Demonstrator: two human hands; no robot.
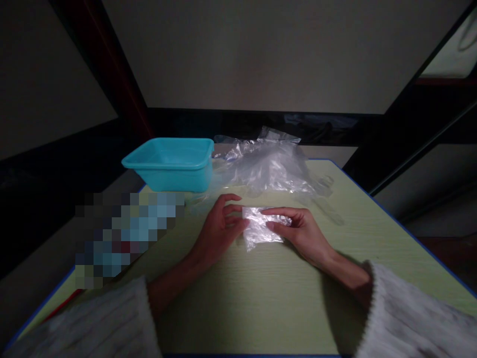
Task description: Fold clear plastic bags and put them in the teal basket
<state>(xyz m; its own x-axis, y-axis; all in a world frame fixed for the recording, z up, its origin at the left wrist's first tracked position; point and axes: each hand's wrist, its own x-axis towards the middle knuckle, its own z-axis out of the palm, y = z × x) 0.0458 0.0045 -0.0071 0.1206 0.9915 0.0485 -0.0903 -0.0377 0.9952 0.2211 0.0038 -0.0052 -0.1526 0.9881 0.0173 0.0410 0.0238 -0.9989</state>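
Note:
A small folded piece of clear plastic film (259, 229) lies on the pale green table (268, 298) in the middle of the head view. My left hand (218, 231) pinches its left edge with curled fingers. My right hand (300, 233) grips its right side, thumb and fingers closed on the film. Both wrists rest on the tabletop, with white knitted sleeves pulled back.
A heap of loose clear plastic bags (268, 166) lies at the table's far edge. A turquoise plastic tub (173, 166) stands at the far left. A blurred patch (122, 238) covers something on the left side. Dark frame bars rise behind.

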